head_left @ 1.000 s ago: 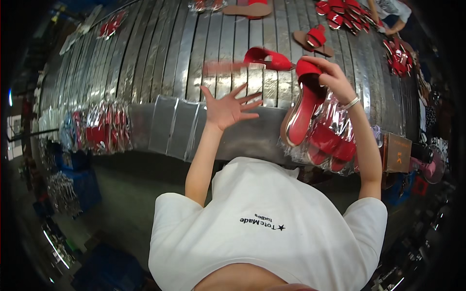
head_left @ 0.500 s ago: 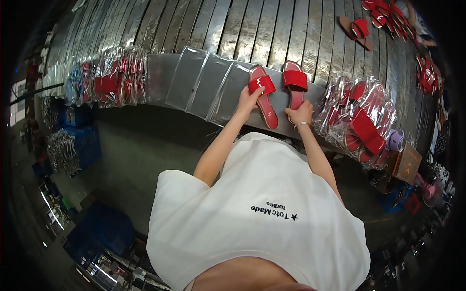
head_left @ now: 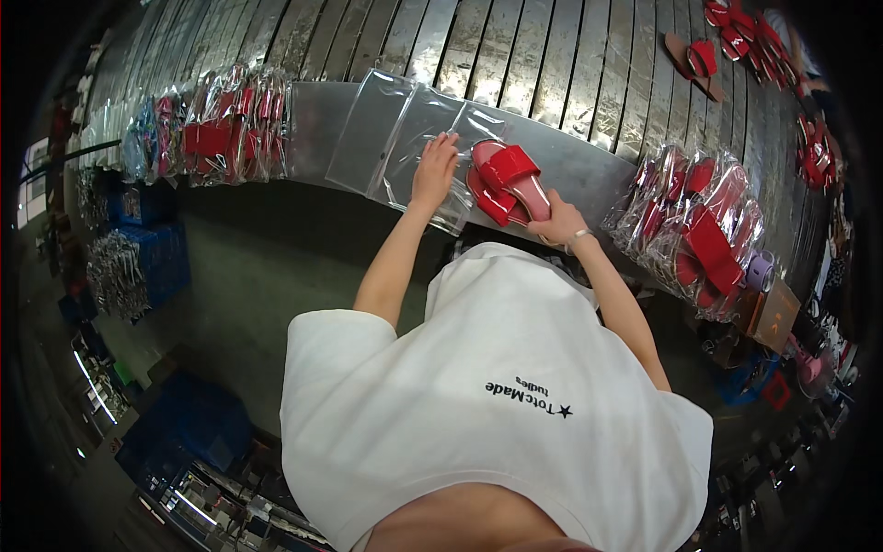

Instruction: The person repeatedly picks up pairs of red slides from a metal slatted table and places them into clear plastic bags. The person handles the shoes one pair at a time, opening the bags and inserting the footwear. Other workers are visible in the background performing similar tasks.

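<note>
My right hand (head_left: 559,224) grips a stacked pair of red slide sandals (head_left: 504,180) at the heel end, their toes pointing at the mouth of a clear plastic bag. My left hand (head_left: 434,169) lies on that clear bag (head_left: 432,156), which sits on top of a stack of flat clear bags (head_left: 372,129) on the grey table (head_left: 589,170). The fingers of my left hand are pressed on the bag's open edge, right beside the sandals.
A heap of bagged red sandals (head_left: 704,235) lies to the right on the table, another heap of bagged sandals (head_left: 216,133) to the left. Loose red sandals (head_left: 699,60) lie on the slatted metal surface beyond. Blue crates (head_left: 152,262) stand on the floor at the left.
The two sandals, held apart side by side before, are now stacked together in my right hand. My left hand let go of one and moved onto the clear bag.
</note>
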A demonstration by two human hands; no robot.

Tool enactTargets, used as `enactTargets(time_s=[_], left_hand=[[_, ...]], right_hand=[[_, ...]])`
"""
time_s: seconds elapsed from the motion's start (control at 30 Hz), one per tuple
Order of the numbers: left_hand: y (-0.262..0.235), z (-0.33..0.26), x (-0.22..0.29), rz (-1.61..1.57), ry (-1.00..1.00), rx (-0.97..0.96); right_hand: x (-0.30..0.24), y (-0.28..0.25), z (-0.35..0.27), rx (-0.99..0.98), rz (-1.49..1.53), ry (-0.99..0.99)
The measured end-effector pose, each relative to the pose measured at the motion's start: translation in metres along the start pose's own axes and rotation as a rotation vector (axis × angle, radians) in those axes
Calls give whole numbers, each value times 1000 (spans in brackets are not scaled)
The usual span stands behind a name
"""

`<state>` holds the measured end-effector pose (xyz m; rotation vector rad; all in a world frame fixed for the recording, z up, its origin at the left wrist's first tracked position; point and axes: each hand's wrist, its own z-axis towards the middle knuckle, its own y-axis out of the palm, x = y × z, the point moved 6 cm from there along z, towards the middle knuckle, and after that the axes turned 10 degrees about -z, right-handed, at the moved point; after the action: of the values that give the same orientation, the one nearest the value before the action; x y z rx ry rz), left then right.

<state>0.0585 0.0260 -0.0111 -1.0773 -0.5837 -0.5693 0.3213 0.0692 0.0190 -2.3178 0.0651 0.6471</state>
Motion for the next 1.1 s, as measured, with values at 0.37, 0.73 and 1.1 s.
enactTargets(time_s=[0.37,0.73,1.1], left_hand=[[-91,63,52,-168,-49,-127],[-117,107,158,-220,125,158],[-45,114,197,-565,-255,-500]], right_hand=[[-88,-6,25,123,217,-199],[-104,-116,4,603,596,-281],[-63,-180,-24,754,803,-156]])
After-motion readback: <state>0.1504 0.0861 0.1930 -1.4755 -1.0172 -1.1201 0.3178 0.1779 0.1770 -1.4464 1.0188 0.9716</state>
